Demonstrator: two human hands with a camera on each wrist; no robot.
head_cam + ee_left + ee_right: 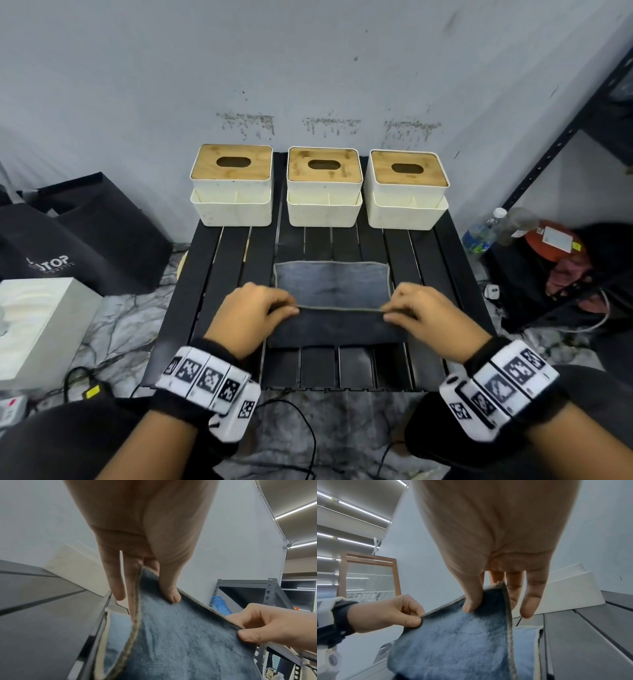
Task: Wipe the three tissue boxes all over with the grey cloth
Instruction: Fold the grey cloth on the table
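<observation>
Three cream tissue boxes with wooden lids stand in a row at the back of the black slatted table [212,274]: left box [232,185], middle box [324,186], right box [406,190]. The grey cloth [330,286] lies in the table's middle, its near edge lifted. My left hand [263,306] pinches the cloth's near left corner [154,582] between thumb and fingers. My right hand [414,308] pinches the near right corner [488,599] the same way. In each wrist view the other hand shows, holding the far end of the same taut edge.
Black bags [78,233] and a white box [37,325] sit on the floor to the left. A dark metal shelf [561,137] with bottles [483,233] stands to the right. Cables [301,428] trail on the marble floor near the table's front edge.
</observation>
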